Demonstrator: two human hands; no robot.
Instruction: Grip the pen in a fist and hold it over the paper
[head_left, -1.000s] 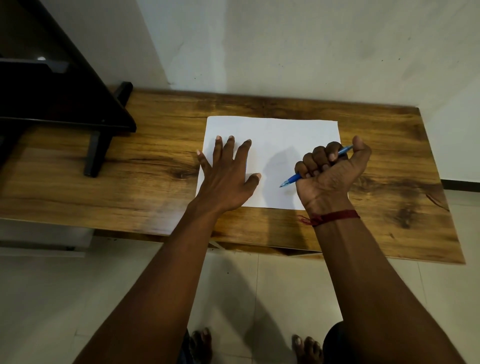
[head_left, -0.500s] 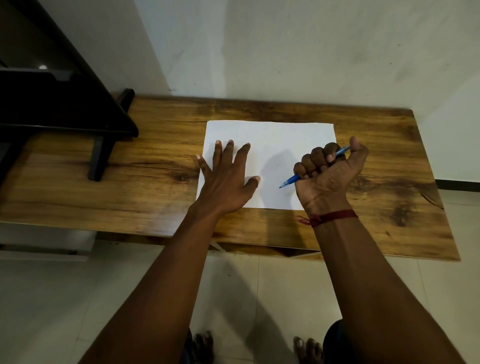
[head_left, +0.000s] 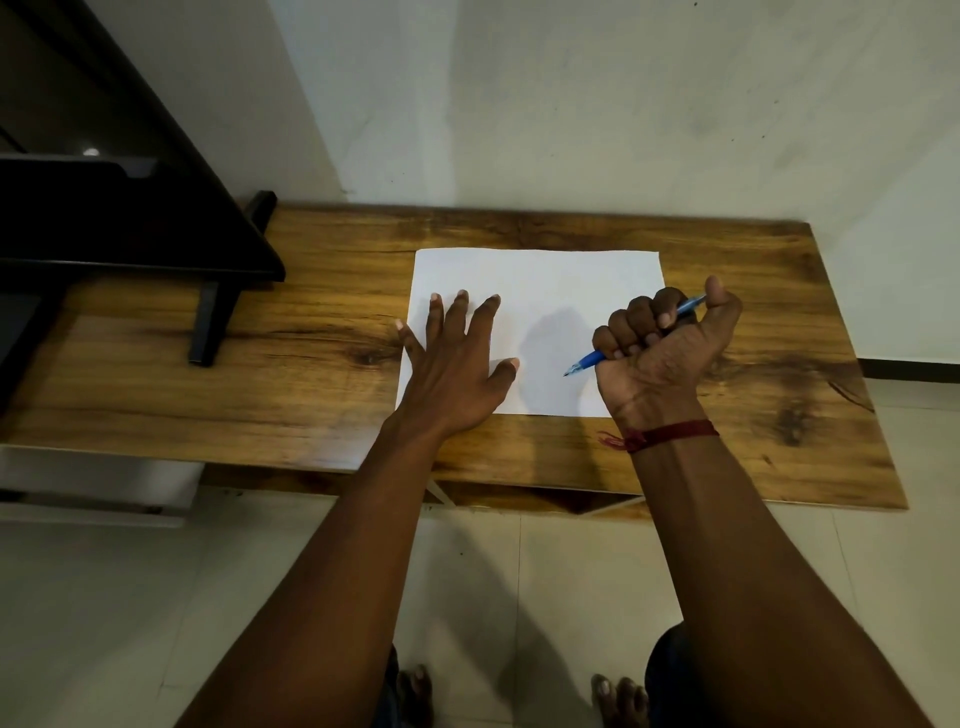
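A blank white sheet of paper (head_left: 561, 291) lies flat on a wooden table (head_left: 311, 374). My left hand (head_left: 452, 369) rests flat on the sheet's left part, fingers spread and straight. My right hand (head_left: 665, 353) is a fist over the sheet's right edge, curled round a blue pen (head_left: 587, 361). The pen's tip points down and left, just above the paper. A red thread is tied round my right wrist.
A black stand (head_left: 156, 244) with a dark leg sits on the table's left end. A pale wall rises right behind the table. Tiled floor (head_left: 156, 597) lies below, with my bare feet near the bottom edge.
The view has drifted slightly, so the table sits a little lower in the picture. Both hands keep their places on the paper and the pen stays in the same grip.
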